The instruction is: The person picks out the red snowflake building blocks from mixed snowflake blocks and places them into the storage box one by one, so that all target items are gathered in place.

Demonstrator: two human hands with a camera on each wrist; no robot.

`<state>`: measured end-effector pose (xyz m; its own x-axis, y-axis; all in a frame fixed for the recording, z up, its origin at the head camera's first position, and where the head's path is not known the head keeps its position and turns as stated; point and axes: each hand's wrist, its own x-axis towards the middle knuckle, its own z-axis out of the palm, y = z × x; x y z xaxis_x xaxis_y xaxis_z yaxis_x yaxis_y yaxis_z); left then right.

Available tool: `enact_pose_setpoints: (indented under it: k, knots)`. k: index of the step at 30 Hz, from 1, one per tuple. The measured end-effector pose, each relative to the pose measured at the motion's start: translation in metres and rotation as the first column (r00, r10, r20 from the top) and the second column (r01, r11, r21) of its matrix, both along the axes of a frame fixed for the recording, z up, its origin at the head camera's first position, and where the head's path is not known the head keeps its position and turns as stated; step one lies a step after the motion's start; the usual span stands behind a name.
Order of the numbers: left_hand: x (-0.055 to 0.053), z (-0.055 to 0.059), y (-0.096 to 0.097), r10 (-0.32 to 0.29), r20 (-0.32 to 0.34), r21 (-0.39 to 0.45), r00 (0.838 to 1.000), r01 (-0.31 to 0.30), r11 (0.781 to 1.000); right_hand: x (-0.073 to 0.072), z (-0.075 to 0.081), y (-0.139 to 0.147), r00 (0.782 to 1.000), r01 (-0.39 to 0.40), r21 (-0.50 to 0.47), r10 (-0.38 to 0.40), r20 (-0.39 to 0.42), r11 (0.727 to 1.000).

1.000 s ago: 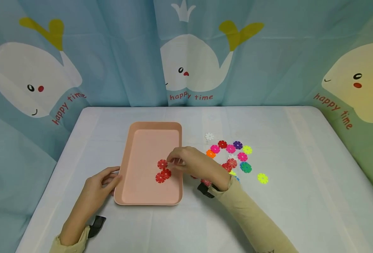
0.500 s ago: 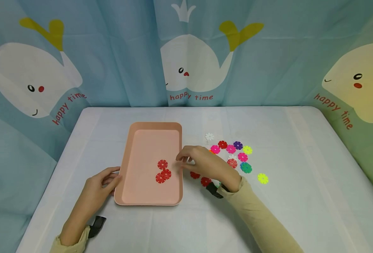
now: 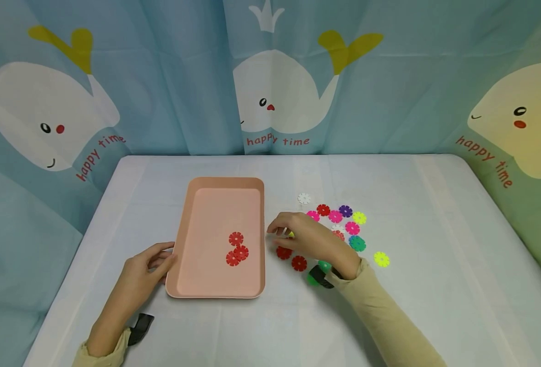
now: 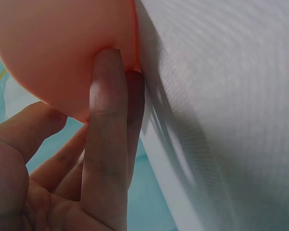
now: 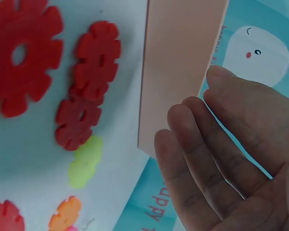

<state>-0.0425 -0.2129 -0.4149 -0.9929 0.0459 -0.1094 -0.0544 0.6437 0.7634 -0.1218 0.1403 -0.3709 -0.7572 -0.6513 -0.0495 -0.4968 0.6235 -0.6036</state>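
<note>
Along the left rim of a pink tray [image 3: 215,214] my left hand [image 3: 138,278] holds its edge. The left wrist view shows a straight finger [image 4: 108,91] against the outer wall and the thumb at the rim. Several red snowflake discs [image 3: 235,238] lie in the tray's right half, two overlapping. My right hand [image 3: 304,234] is just right of the tray, over the near-left part of a loose disc group, its fingers loosely bent and nothing between them. Below it lie red discs [image 3: 299,263], seen large in the right wrist view, where two overlap [image 5: 98,57].
Right of the tray, discs are scattered on the white table [image 3: 426,285]: a white disc [image 3: 304,198], a purple disc [image 3: 345,211], a teal disc [image 3: 357,243], a yellow disc [image 3: 382,259] and others. My right hand and sleeve hide some. A whale-print curtain [image 3: 160,92] surrounds the table.
My right hand has drawn back to the right, from beside the red discs inside the tray to over the loose discs. The left hand and tray have stayed put.
</note>
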Motion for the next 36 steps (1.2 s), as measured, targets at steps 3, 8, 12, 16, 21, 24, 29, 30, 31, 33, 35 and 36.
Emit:
enact_pose_setpoints:
  k: [3, 8, 12, 16, 21, 24, 29, 30, 31, 33, 35, 36]
  knots:
    - [0.000, 0.000, 0.000, 0.003, 0.006, 0.005, 1.000, -0.003, 1.000, 0.000, -0.002, 0.003, 1.000, 0.005, 0.001, -0.005, 0.008, 1.000]
    - [0.000, -0.001, 0.000, 0.005, 0.013, 0.010, 1.000, -0.005, 1.000, -0.001, -0.006, 0.007, 1.000, 0.010, 0.012, -0.010, 0.018, 1.000]
    - [-0.001, -0.001, 0.000, 0.008, 0.018, 0.019, 1.000, -0.008, 1.000, -0.002, -0.011, 0.012, 1.000, 0.022, 0.033, -0.022, 0.014, 0.999]
    - [-0.001, -0.002, 0.000, 0.009, 0.021, 0.017, 1.000, -0.009, 1.000, -0.003, -0.016, 0.017, 0.998, 0.047, 0.051, -0.049, 0.027, 0.998]
    - [-0.001, -0.001, 0.000, 0.009, 0.023, 0.012, 1.000, -0.009, 1.000, -0.001, -0.017, 0.021, 0.996, 0.067, 0.071, -0.071, 0.051, 0.995]
    - [-0.001, -0.001, 0.000, 0.008, 0.018, 0.008, 1.000, -0.008, 1.000, -0.001, -0.018, 0.024, 0.996, 0.063, 0.072, -0.067, 0.054, 0.995]
    - [-0.001, -0.001, 0.000, 0.008, 0.019, 0.014, 1.000, -0.008, 1.000, -0.002, -0.020, 0.028, 0.997, 0.051, 0.062, -0.055, 0.063, 0.997]
    - [-0.001, -0.001, 0.000, 0.008, 0.021, 0.019, 1.000, -0.009, 1.000, -0.002, -0.021, 0.028, 0.996, 0.051, 0.061, -0.055, 0.067, 0.997]
    - [-0.001, -0.002, 0.000, 0.009, 0.023, 0.025, 1.000, -0.009, 1.000, -0.002, -0.021, 0.029, 0.996, 0.051, 0.063, -0.056, 0.068, 0.997]
    - [-0.001, -0.002, 0.000, 0.009, 0.028, 0.035, 1.000, -0.010, 0.999, -0.002, -0.022, 0.029, 0.996, 0.049, 0.066, -0.054, 0.066, 0.997]
    - [-0.001, -0.002, 0.000, 0.010, 0.027, 0.037, 1.000, -0.011, 0.999, -0.002, -0.023, 0.030, 0.997, 0.046, 0.069, -0.050, 0.058, 0.997]
    - [-0.001, -0.002, 0.000, 0.009, 0.024, 0.035, 1.000, -0.010, 0.999, -0.002, -0.023, 0.030, 0.997, 0.044, 0.071, -0.048, 0.055, 0.997]
